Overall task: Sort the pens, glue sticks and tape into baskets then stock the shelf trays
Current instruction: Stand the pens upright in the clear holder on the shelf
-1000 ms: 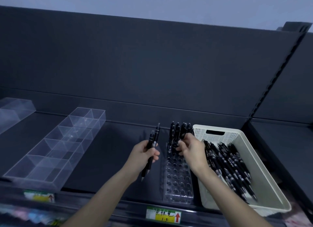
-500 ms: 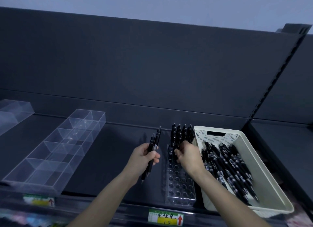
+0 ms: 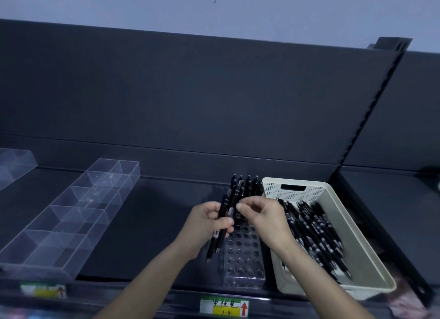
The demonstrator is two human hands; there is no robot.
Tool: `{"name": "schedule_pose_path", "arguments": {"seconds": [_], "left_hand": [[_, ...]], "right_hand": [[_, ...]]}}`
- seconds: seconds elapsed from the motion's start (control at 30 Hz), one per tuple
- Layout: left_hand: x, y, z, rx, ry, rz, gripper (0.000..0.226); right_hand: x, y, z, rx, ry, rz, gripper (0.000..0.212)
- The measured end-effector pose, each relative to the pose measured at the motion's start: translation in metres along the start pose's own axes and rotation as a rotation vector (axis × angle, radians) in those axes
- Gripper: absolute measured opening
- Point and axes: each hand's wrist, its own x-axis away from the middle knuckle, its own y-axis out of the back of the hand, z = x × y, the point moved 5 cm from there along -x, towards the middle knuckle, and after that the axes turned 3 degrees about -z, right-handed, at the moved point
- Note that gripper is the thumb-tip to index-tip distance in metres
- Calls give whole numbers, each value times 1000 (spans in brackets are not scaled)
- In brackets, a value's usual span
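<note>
Left hand [image 3: 206, 223] grips stiff, likely light pens [image 3: 224, 204] above the holed rack [image 3: 243, 256]. Right hand [image 3: 264, 218] curls there (grip unclear); pinch mid-barrel.

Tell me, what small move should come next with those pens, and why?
Probably the right hand takes one pen from the bunch in the left hand and stands it in the next free hole of the rack. Its fingertips are at the bunch, upright pens fill only the rack's back rows, and the front holes are empty.
</note>
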Motion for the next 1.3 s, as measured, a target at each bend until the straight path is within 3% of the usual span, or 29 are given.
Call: {"name": "schedule_pose_path", "arguments": {"seconds": [0.13, 0.33, 0.53, 0.73, 0.93, 1.17, 1.3], "left_hand": [[3, -17, -5, -45, -7, 58, 14], [2, -23, -5, -77, -7, 43, 16], [2, -22, -4, -149, -60, -26, 15], [1, 7, 2, -314, -110, -134, 11], [0, 9, 13, -256, -48, -111, 25], [2, 16, 13, -227, -63, -87, 15], [2, 20, 14, -236, -69, -106, 13]], "right_hand": [[-1, 6, -3, -142, -66, 38, 31], [2, 14, -11, -317, -155, 108, 28], [0, 19, -13, -171, -148, 11, 29], [-10, 42, -11, 247, -11, -155, 18], [-14, 18, -12, 422, 46, -52, 17], [-21, -4, -25, 576, -22, 22, 39], [-19, -5, -20, 601, -7, 29, 27]]}}
